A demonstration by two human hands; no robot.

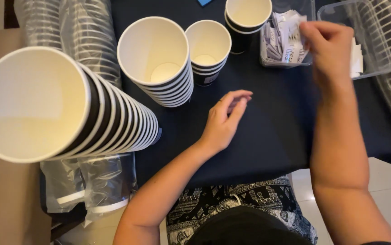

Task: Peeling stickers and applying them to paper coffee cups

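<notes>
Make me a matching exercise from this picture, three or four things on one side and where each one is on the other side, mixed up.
Things:
1. left hand
2. right hand
3. tall cup stack
4. lone cup

Places:
A. far edge of the table, top centre
B. at the sachet box
C. resting on the dark cloth
D. leaning at the near left

Pairs: 1-C, 2-B, 3-D, 4-A

Paper cups everywhere: the stacked paper cups [157, 59] look matt cream inside with smooth black outsides. The tablecloth [272, 131] is dark matt cloth. The clear plastic container [361, 27] is glossy, the sachets [284, 38] look like thin printed paper, and the plastic sleeves [91, 181] are shiny, crinkly film.
</notes>
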